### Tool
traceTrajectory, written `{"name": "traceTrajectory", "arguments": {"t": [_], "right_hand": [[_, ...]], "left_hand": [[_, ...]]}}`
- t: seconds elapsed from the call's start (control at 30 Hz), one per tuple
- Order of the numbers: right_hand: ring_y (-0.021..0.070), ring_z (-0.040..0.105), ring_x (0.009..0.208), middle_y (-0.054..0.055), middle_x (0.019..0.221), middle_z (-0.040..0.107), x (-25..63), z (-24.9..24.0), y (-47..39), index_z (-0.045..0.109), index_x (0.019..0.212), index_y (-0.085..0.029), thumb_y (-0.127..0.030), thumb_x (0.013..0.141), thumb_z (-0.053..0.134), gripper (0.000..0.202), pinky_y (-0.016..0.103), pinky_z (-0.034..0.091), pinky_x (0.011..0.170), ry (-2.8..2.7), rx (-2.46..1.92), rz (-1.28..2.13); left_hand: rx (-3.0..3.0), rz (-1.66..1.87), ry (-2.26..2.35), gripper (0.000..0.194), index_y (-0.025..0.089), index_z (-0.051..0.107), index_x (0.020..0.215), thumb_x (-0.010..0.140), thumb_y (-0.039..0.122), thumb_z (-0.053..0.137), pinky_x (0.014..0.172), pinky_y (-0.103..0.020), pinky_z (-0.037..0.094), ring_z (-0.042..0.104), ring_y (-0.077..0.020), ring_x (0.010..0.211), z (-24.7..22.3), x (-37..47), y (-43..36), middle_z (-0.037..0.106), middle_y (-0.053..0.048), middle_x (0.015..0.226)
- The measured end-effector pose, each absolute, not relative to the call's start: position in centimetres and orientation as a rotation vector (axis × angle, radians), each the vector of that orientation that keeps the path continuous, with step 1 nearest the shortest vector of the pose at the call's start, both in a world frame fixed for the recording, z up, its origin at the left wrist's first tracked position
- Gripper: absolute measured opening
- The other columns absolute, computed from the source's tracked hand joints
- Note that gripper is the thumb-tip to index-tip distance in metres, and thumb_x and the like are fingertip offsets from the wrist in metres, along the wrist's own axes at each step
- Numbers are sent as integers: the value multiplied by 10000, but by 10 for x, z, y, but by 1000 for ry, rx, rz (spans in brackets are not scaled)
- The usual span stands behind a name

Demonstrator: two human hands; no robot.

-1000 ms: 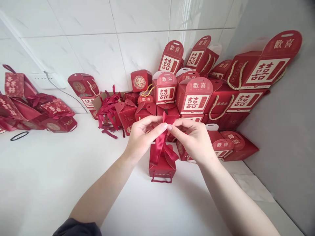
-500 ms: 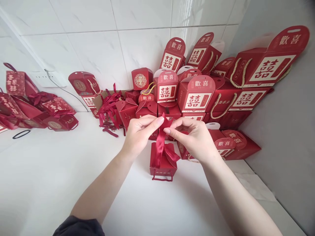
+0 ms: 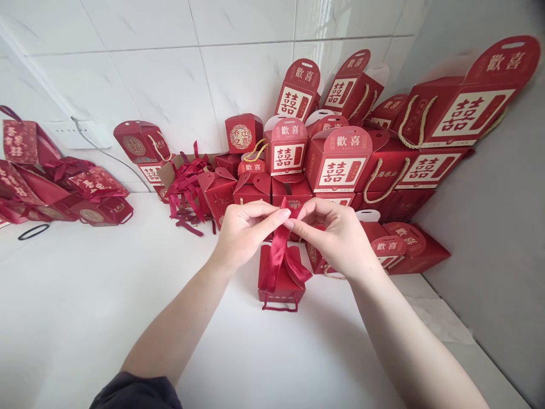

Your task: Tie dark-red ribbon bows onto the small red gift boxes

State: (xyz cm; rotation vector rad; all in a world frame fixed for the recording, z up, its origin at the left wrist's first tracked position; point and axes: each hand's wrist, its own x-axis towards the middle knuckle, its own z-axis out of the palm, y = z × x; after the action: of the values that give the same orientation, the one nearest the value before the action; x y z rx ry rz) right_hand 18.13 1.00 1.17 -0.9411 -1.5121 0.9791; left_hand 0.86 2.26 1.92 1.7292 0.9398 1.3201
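A small red gift box (image 3: 281,294) with a dark red cord handle at its front stands on the white table. Above it, a satin red ribbon (image 3: 277,255) runs up from the box top, and one tail droops to the right over the lid. My left hand (image 3: 247,230) pinches the ribbon's upper part between thumb and forefinger. From the other side, my right hand (image 3: 334,233) pinches the same ribbon, its thumb tip meeting the left thumb. The fingertips partly hide the fold between them.
Stacked red gift boxes (image 3: 340,165) crowd the back and right, against the wall. A carton of loose red ribbons (image 3: 191,182) stands behind my left hand. Several ribbon-tied boxes (image 3: 102,210) and a black loop (image 3: 34,232) lie at the left on the white table (image 3: 128,295).
My hands have drawn together at the ribbon, the left moving slightly right, so the thumb tips now meet. The box stays in place; the view has shifted a little.
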Motion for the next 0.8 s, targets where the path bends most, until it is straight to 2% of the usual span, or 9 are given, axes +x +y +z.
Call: {"name": "traceTrajectory", "arguments": {"t": [0.17,0.3,0.43,0.6,0.67,0.73,0.8], "right_hand": [[123,599,627,13,749,667,184,13,9,640,802,-178,-459,805,752,302,244,496,591,-1501,-904,1009],[120,595,617,11,732,667,186,13,9,641,779,-174,-459,783,772,314,237,490,583,-1504,-917,993],[121,598,617,4,714,657,186,15,9,632,759,-179,-461,773,781,319,233,492,580,-1503,-913,991],[142,612,661,24,772,679,185,16,8,668,819,-181,-519,786,748,348,255,512,601,-1591,-924,1022],[142,605,658,22,748,673,184,17,6,681,783,-178,-524,808,724,350,261,516,615,-1640,-928,988],[142,608,644,12,703,661,185,20,3,659,720,-183,-513,827,710,350,267,521,625,-1622,-905,965],[148,618,633,6,686,661,188,23,-1,628,700,-195,-496,832,712,339,283,531,626,-1538,-874,953]], "left_hand": [[1717,1314,1000,222,210,791,737,831,399,722,566,-292,365,468,-135,607,18,7,23,560,-18,616],[1758,1274,1008,250,210,802,783,841,432,701,559,-298,361,471,-147,614,19,6,23,577,-30,633],[1783,1284,956,266,206,780,723,851,421,689,545,-299,349,454,-142,589,20,7,23,534,-23,600],[1786,1423,938,219,216,773,688,832,371,718,598,-280,419,544,-150,696,16,11,24,620,-42,763],[1765,1435,921,227,212,769,685,830,380,722,617,-268,450,576,-155,742,15,11,25,640,-54,833],[1726,1382,829,231,216,780,787,844,426,700,693,-274,502,626,-178,830,15,8,28,672,-71,908],[1703,1232,655,305,244,761,1017,822,473,710,835,-317,541,660,-229,990,15,1,36,697,-90,1041]]}}
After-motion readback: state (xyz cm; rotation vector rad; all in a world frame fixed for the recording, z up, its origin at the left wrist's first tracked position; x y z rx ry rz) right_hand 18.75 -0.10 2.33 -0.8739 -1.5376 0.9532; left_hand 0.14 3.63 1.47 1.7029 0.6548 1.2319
